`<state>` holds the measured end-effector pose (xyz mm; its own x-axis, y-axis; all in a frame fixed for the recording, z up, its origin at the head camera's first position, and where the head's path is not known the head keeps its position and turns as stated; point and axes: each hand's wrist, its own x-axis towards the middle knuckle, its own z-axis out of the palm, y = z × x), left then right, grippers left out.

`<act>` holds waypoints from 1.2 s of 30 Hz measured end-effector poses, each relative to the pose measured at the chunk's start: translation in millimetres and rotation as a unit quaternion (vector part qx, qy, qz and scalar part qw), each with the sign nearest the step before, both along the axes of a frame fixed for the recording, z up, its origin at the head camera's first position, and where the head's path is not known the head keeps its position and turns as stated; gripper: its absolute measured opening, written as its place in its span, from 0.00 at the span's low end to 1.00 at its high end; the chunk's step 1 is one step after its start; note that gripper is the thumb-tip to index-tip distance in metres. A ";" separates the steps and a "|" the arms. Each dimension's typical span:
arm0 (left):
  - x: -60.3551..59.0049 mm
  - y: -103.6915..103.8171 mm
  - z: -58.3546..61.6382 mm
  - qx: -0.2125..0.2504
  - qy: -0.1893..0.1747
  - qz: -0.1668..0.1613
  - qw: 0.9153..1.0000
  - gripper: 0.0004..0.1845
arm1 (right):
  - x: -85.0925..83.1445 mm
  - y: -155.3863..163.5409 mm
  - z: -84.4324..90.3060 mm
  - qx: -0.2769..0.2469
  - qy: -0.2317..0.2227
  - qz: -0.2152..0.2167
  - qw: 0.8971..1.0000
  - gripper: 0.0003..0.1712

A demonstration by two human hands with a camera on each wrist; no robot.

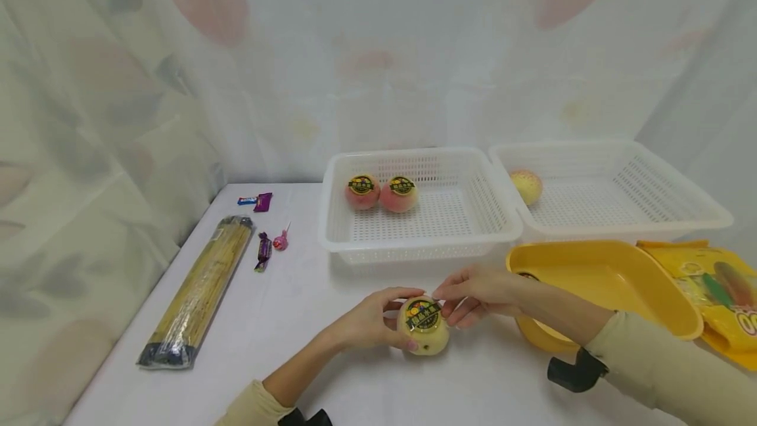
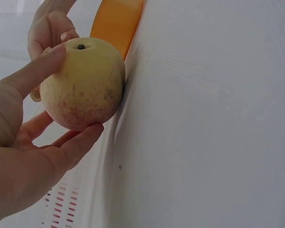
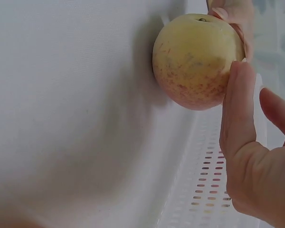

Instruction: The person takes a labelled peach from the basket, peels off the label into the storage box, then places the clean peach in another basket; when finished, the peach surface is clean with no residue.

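Two hands meet at a peach (image 1: 424,327) on the table (image 1: 307,321): left hand (image 1: 369,322) curled round it, right hand (image 1: 476,294) pinching its sticker (image 1: 423,313), shown only from the head. Wrist views show the stem end and speckled skin. Beyond: yellow tray (image 1: 603,281), two baskets (image 1: 473,215), three more peaches (image 1: 362,191).

Soft, even, bright light with faint shadows; head view bends at edges, wrist views slightly soft.
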<state>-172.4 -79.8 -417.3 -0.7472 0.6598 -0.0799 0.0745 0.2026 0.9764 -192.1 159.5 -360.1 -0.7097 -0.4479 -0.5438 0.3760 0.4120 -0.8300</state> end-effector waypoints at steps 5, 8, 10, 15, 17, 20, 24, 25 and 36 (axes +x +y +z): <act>0.5 0.7 -0.1 -0.007 -0.001 0.006 1.000 0.41 | -3.4 -7.6 1.9 0.043 0.014 0.010 0.999 0.14; 1.4 0.9 0.5 -0.011 0.004 0.009 1.000 0.40 | -3.9 -12.4 2.9 0.072 0.033 0.014 0.997 0.12; 2.2 0.9 1.3 -0.013 0.007 0.010 1.000 0.40 | -3.5 -15.6 4.2 0.091 0.049 0.015 0.995 0.12; 3.7 0.9 3.5 -0.017 0.012 0.009 1.000 0.39 | -2.1 -20.6 8.5 0.117 0.079 0.022 0.990 0.12; 4.0 0.9 4.2 -0.015 0.011 0.007 1.000 0.39 | -1.4 -21.0 10.1 0.116 0.083 0.022 0.990 0.12; 4.3 0.7 4.8 -0.014 0.008 0.006 1.000 0.39 | -0.1 -20.4 11.9 0.110 0.090 0.022 0.990 0.11; 4.1 1.0 4.9 -0.009 0.004 0.005 1.000 0.39 | -0.4 -16.3 15.1 0.080 0.098 0.026 0.992 0.10; 3.9 1.2 4.8 -0.008 0.002 0.005 1.000 0.39 | -0.7 -14.5 16.4 0.070 0.100 0.027 0.992 0.10; 3.2 0.7 2.8 -0.012 -0.011 0.014 1.000 0.39 | -10.6 26.6 29.9 -0.026 0.080 -0.035 0.996 0.13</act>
<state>-169.2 -79.2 -414.4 -0.7629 0.6370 -0.1107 0.0482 0.2268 0.9728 -202.7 186.0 -330.3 -0.8153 -0.4192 -0.3995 0.2642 0.3447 -0.9008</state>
